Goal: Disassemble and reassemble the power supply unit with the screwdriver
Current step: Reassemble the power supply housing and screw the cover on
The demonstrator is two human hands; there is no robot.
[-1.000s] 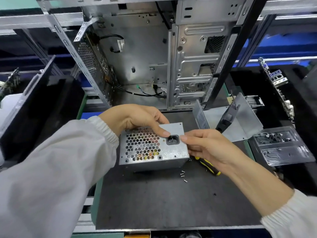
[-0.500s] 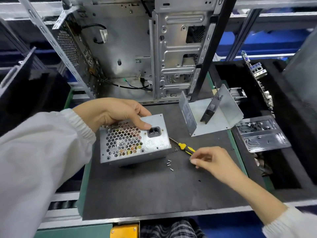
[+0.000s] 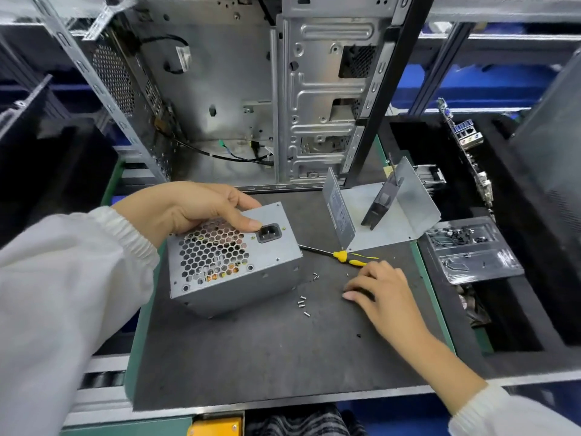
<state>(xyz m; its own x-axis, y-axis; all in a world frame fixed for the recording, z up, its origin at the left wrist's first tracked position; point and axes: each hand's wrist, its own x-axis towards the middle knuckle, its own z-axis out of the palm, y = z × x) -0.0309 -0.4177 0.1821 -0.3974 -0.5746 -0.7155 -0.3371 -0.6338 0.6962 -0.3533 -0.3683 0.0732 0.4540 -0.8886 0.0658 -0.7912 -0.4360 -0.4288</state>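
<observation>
The left hand (image 3: 191, 207) grips the top of the power supply (image 3: 232, 262) on the mat (image 3: 267, 357). Its fingers curl over the far edge, partly hidden. Small screws (image 3: 302, 303) lie beside. The right hand (image 3: 382, 292) rests there, fingers bent down, partly covering the screwdriver (image 3: 344, 256) handle.

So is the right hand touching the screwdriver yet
Apart. The head view shows a strip of dark mat between the right hand and the yellow handle of the screwdriver lying beside the power supply unit.

Dark work mat (image 3: 267, 357) on green-edged bench (image 3: 138, 338), blue bins (image 3: 471, 86) behind
</observation>
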